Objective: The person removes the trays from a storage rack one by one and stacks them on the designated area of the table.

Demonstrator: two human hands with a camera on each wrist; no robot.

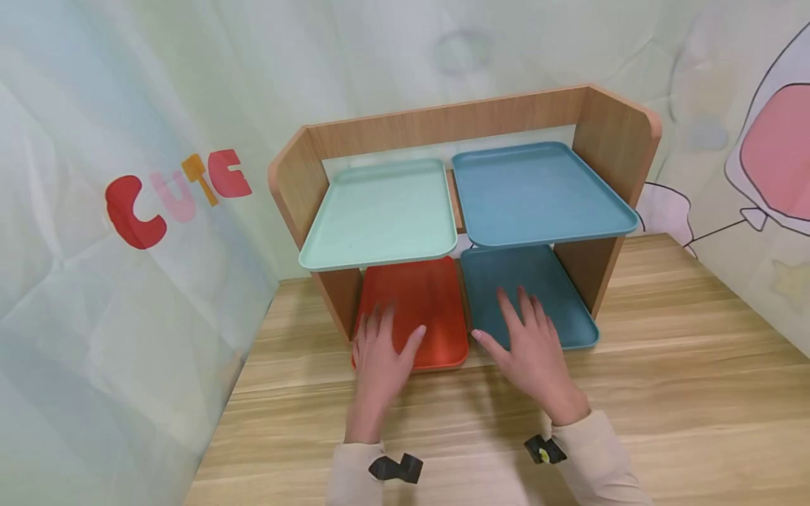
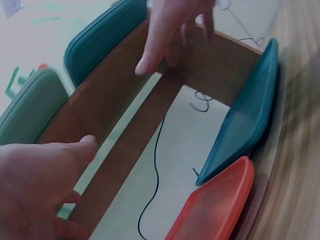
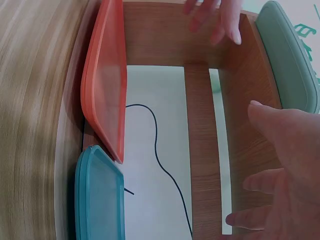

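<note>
My left hand [image 1: 382,362] is held with its fingers spread, overlapping the front left of a red tray [image 1: 436,302] in the head view. Beside it, my right hand [image 1: 534,351] also has spread fingers, in front of a dark blue tray [image 1: 506,270]. Both of these trays lie on the lower level of a wooden two-tier shelf [image 1: 443,118]. On its upper level are a mint green tray [image 1: 386,211] at left and a blue tray [image 1: 544,193] at right. Both wrist views show the hands apart, with nothing between the fingers of either.
The shelf stands on a wood-grain table [image 1: 709,337], its side panels [image 1: 610,140] rising at both ends. Behind and to the left hangs a pale printed curtain [image 1: 190,84]. A thin dark line [image 3: 160,155] shows through the shelf's open back.
</note>
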